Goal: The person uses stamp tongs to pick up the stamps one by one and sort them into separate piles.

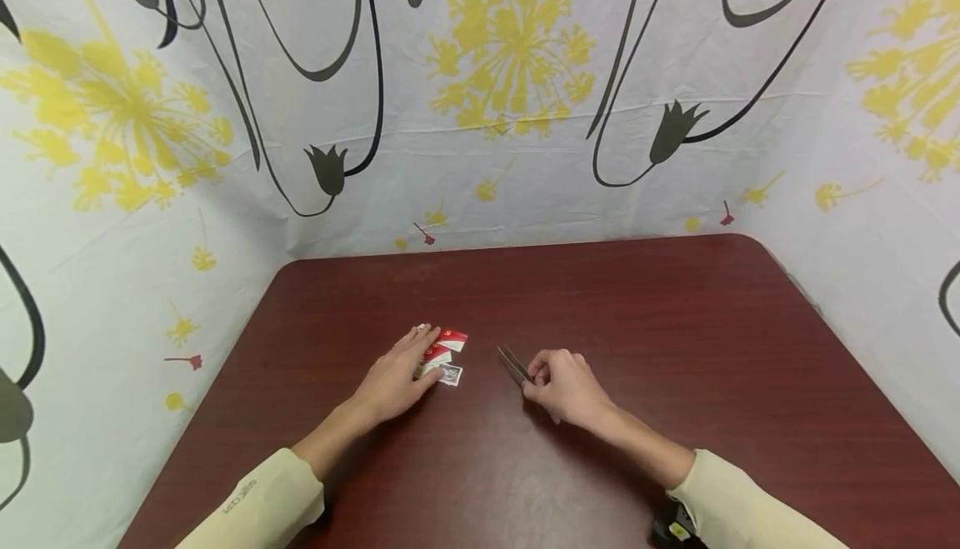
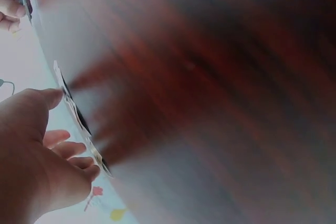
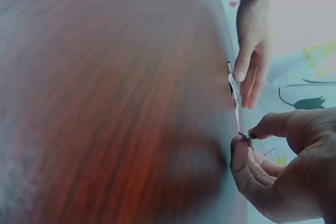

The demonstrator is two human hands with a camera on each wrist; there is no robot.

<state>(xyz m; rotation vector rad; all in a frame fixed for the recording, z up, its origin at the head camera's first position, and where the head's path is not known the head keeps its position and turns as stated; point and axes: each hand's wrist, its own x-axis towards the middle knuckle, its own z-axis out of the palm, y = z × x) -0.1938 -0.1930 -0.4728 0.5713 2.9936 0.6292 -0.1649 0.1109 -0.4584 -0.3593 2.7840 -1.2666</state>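
Note:
Small stamp-like papers lie on the dark red table point(image 1: 637, 307) left of the middle. Two are red and white, the upper red-and-white paper point(image 1: 453, 337) overlapping the one below it. Nearest me is a small paper with a grey picture point(image 1: 451, 375) and a white border. My left hand point(image 1: 393, 376) rests over their left side with fingers extended, hiding part of them; its thumb touches the grey-pictured paper. To the right, my right hand point(image 1: 572, 391) pinches metal tweezers point(image 1: 513, 362) between thumb and fingers. The tweezers' tips point up and left, slightly apart, with nothing between them.
A white cloth point(image 1: 480, 199) printed with yellow and grey flowers hangs behind the table and along both sides. At my right cuff there is a black device point(image 1: 671, 526) near the table's front. The table's far edge is straight with rounded corners.

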